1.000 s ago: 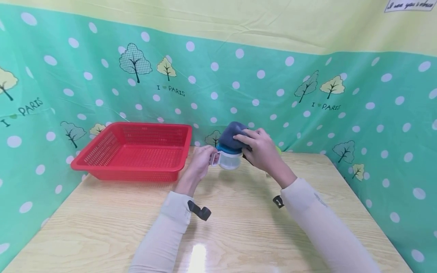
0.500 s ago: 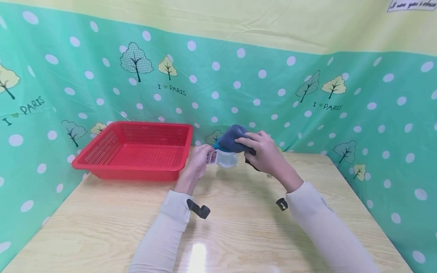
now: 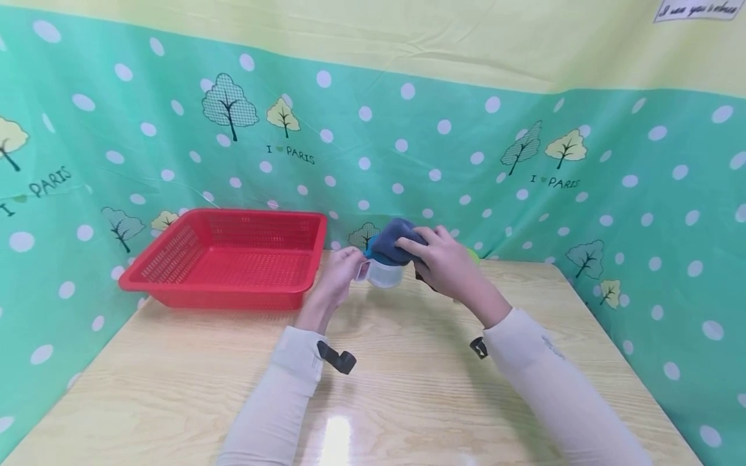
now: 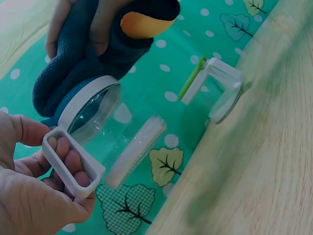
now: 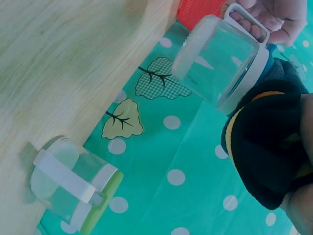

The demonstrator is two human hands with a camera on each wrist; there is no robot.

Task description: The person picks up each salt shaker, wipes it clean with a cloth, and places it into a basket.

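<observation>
My left hand (image 3: 338,275) grips the white handle (image 4: 73,164) of a clear jar (image 5: 220,58) with a white collar and a blue lid (image 5: 268,67). The jar is held up over the back of the table. In my right hand (image 3: 447,262) is a bunched dark blue cloth (image 3: 394,242), which lies over the lid and hides most of it. Its black underside with a yellow-orange edge shows in the right wrist view. A second clear jar (image 5: 61,171), with a white handle and green lid (image 5: 102,203), stands upright on the table beyond my right hand, mostly hidden in the head view.
A red slotted plastic basket (image 3: 233,299) stands at the back left of the wooden table (image 3: 402,388), close to my left hand. Behind the table hangs a green dotted curtain (image 3: 373,129) printed with trees, which also runs along both sides.
The cloth has come down and slightly left over the jar's lid, shifting about on it with my right hand. The jar has drifted slightly left, still held by its handle.
</observation>
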